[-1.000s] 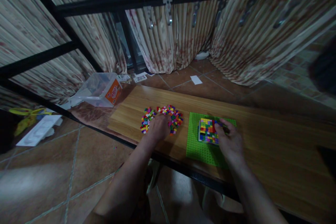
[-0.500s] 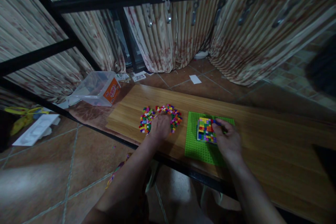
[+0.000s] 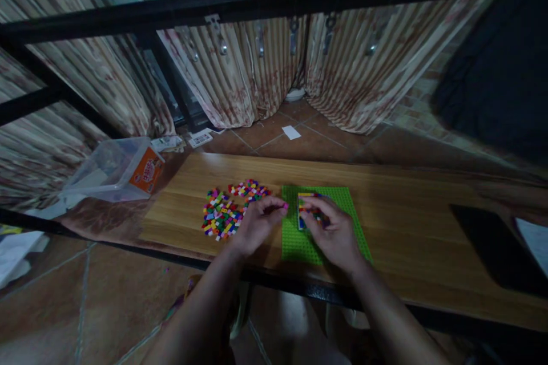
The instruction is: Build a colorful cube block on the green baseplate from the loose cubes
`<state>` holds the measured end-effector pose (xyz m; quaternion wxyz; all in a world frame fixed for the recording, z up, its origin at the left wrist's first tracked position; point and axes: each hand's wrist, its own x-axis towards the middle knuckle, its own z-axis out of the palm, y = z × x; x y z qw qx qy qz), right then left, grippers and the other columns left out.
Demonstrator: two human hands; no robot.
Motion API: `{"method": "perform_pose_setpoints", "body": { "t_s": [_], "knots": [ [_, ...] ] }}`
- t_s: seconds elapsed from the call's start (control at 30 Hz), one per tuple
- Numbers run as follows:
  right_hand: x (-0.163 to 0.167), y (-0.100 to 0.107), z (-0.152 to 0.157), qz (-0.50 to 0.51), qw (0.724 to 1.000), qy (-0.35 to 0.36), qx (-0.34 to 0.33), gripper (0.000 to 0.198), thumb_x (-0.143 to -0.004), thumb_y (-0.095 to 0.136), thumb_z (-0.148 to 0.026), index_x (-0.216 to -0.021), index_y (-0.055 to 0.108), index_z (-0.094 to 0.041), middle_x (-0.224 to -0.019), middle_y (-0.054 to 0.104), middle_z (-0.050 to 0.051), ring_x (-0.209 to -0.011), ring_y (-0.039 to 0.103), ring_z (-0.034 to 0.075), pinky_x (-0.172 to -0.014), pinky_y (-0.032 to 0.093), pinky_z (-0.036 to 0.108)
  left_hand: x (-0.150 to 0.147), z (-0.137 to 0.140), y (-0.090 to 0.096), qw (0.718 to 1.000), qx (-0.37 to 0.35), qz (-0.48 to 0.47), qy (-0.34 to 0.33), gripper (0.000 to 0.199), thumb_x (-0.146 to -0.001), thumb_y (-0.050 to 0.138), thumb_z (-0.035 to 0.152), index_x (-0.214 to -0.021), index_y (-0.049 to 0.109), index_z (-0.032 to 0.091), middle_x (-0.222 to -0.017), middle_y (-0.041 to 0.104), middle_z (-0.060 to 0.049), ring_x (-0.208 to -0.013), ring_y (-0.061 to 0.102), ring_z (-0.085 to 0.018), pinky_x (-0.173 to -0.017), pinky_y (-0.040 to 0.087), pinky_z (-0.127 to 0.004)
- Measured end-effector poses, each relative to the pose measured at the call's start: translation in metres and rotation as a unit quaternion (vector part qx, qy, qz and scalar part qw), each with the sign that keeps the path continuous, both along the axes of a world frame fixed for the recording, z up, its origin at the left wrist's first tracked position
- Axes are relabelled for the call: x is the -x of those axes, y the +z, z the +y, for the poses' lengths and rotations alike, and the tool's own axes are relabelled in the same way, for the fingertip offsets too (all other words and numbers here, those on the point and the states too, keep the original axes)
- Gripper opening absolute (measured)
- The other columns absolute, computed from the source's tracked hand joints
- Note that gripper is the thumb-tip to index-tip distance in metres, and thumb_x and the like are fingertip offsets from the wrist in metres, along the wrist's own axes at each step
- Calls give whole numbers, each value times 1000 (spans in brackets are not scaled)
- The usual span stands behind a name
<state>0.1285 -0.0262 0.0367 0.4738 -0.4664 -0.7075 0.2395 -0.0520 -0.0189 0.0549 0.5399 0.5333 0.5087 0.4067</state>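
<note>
My left hand (image 3: 259, 225) is closed in a pinch on a small magenta toy brick (image 3: 285, 205), held just left of the green baseplate (image 3: 295, 245). My right hand (image 3: 336, 234) hovers over a block of many-coloured bricks (image 3: 314, 195) on that baseplate. Its thumb and forefinger point left, their tips a little apart near the block's left edge. Colours show between those tips, though I cannot tell a loose brick from the block beneath. Much of the block is hidden under the right hand. Beside my left hand spreads a pile of loose bricks (image 3: 220, 217).
The wooden table (image 3: 406, 222) carries a dark flat object (image 3: 492, 245) on the right, with white paper (image 3: 535, 239) beside it. A clear plastic bin (image 3: 107, 171) with an orange label stands beyond the left end. Striped curtains (image 3: 240, 80) hang behind a dark metal bar (image 3: 257, 3).
My left hand has come from the brick pile to the baseplate's edge with a magenta brick. My right hand has shifted from the block's right side towards its left edge. The view has turned right.
</note>
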Motion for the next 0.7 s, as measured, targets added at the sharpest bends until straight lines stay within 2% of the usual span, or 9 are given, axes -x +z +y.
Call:
{"method": "perform_pose_setpoints", "body": {
  "t_s": [0.1, 0.23, 0.3, 0.37, 0.53, 0.6, 0.7],
  "knots": [
    [4, -1, -10, -64, 997, 42, -8, 31, -85, 61, -26, -116, 60, -25, -98, 67, 5, -93, 61, 20, -85, 48, 37, -12, -6, 2, 991, 91, -100, -24, 27, -70, 72, 34, -87, 67, 14, -76, 63, -2, -62, 50, -9, -56, 36, -21],
    [2, -2, -16, -97, 994, 33, -28, 28, -86, 59, -28, -114, 60, -24, -98, 67, 5, -93, 59, 21, -83, 48, 38, -17, -10, 5, 983, 130, -117, -50, 30, -66, 75, 36, -84, 68, 13, -66, 60, 0, -55, 46, -7, -50, 31, -20],
    [-4, -1, -16, -107, 993, 36, -28, 28, -87, 58, -31, -114, 61, -24, -97, 66, 5, -93, 59, 21, -84, 47, 38, -19, -10, 5, 984, 129, -113, -47, 30, -66, 75, 37, -83, 68, 14, -64, 59, 1, -53, 45, -6, -48, 28, -20],
    [-15, 0, -12, -107, 994, 21, -15, 29, -88, 57, -34, -115, 61, -25, -102, 65, 5, -97, 58, 21, -86, 47, 38, -20, -9, 3, 987, 121, -102, -32, 29, -66, 75, 37, -83, 68, 14, -68, 61, 1, -56, 47, -7, -50, 31, -20],
    [-53, -10, 13, -82, 992, -85, 33, 35, -87, 54, -44, -115, 64, -25, -114, 58, 8, -110, 53, 23, -97, 42, 43, -19, -3, -10, 996, 74, -53, 16, 26, -69, 72, 36, -84, 69, 15, -76, 65, -1, -69, 54, -11, -63, 40, -22],
    [-62, -17, 25, -67, 992, -82, 62, 38, -86, 54, -48, -116, 64, -25, -118, 57, 8, -114, 51, 24, -100, 40, 45, -18, -1, -15, 997, 57, -33, 25, 26, -70, 71, 36, -84, 69, 15, -77, 65, -2, -71, 55, -12, -65, 41, -23],
    [-65, -25, 37, -36, 993, -27, 109, 39, -85, 55, -48, -116, 64, -26, -120, 57, 7, -116, 50, 22, -103, 38, 44, -18, 1, -19, 999, 46, -10, 21, 25, -71, 69, 37, -84, 70, 15, -77, 65, -2, -72, 56, -13, -65, 42, -23]
  ]
}}
